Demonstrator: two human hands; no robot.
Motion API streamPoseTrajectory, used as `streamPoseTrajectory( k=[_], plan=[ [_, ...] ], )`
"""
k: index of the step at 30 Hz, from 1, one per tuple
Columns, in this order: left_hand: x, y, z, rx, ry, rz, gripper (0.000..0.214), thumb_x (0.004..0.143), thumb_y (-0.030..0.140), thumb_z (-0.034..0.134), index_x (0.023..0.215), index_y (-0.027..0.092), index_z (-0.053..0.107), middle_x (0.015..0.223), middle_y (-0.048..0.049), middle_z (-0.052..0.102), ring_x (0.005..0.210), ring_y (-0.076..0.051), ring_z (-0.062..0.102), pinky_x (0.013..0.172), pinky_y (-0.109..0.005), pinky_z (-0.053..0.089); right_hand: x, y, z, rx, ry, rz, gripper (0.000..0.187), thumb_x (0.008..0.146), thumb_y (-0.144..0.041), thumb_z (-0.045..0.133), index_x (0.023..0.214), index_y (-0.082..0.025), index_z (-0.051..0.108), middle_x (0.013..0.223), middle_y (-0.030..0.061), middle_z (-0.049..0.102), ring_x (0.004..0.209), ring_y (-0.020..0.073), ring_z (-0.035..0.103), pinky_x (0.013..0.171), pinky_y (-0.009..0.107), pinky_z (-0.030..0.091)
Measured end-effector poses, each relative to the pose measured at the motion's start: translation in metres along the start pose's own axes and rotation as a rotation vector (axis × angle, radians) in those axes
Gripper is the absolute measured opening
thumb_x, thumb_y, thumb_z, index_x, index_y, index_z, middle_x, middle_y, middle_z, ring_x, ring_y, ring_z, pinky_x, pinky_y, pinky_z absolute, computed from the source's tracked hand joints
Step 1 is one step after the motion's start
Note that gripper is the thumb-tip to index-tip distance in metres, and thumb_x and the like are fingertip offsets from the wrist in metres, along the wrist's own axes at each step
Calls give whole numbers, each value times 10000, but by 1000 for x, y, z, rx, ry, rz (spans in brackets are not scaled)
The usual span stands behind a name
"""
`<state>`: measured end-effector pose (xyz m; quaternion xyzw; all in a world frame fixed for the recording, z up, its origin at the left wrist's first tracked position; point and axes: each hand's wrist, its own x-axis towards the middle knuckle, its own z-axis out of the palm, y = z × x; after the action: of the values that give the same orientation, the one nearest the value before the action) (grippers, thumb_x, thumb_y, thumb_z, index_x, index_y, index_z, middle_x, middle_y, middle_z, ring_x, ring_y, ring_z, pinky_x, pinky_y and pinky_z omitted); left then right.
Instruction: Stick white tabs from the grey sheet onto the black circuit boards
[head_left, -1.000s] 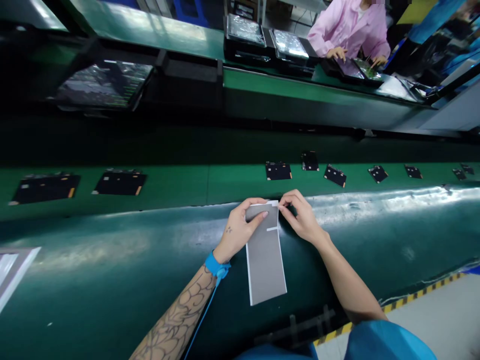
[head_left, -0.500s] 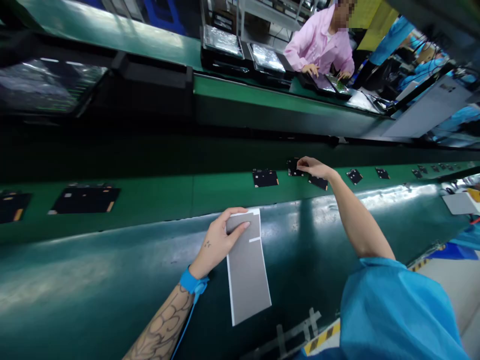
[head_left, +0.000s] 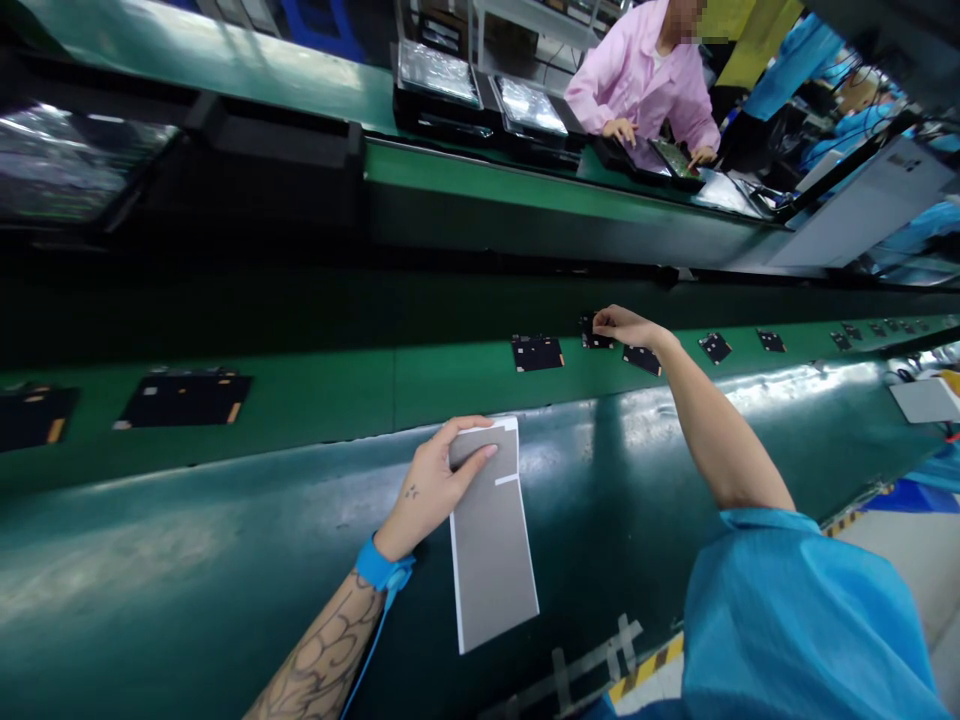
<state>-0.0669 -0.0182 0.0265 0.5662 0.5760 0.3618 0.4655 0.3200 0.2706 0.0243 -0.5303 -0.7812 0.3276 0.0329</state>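
The left hand pinches the far end of a grey sheet over the near green bench, while the right hand, its grip impossible to tell, has fingertips at a black board on the farther belt.

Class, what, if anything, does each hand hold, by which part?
Left hand: grey sheet, by its upper end. Right hand: at a black board; hold unclear.
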Motion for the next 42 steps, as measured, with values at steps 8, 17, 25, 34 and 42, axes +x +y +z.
streamPoseTrajectory(
  k=[8,17,25,34,42],
  plan=[
    [1,-3,1,9,0,38,360,974,495,675,1212,228,712,1290,-100,779,1133,-315,748,970,-426,606,-17,-11,12,113,357,94,200,889,-421,714,934,-235,654,922,42,689,863,207,611,809,331,523],
    [1,-7,6,-42,24,104,283,996,375,678,1234,223,705,1281,-94,782,1166,-297,742,1053,-443,576,-113,-151,126,336,422,-283,180,1048,-482,633,1106,-329,708,1079,54,709,965,245,680,801,401,573],
    [2,-12,11,-78,46,173,260,1009,284,692,1261,222,702,1264,-83,785,1191,-276,742,1087,-441,571,-132,-191,167,213,406,-483,123,1056,-297,662,1124,-323,760,1054,62,680,985,237,685,868,429,594],
    [3,-19,15,-100,70,220,264,1003,240,703,1267,236,709,1268,-78,794,1226,-279,744,1100,-436,574,-130,-197,160,82,364,-512,83,1085,-272,614,1093,-252,695,1055,71,687,959,221,668,847,388,552],
    [3,-19,15,-95,88,181,266,1000,256,700,1264,227,707,1264,-80,783,1188,-273,742,1080,-434,572,-132,-198,161,145,281,-463,105,1116,-303,549,1108,-248,638,1086,73,650,983,215,643,860,377,529]
  ],
)
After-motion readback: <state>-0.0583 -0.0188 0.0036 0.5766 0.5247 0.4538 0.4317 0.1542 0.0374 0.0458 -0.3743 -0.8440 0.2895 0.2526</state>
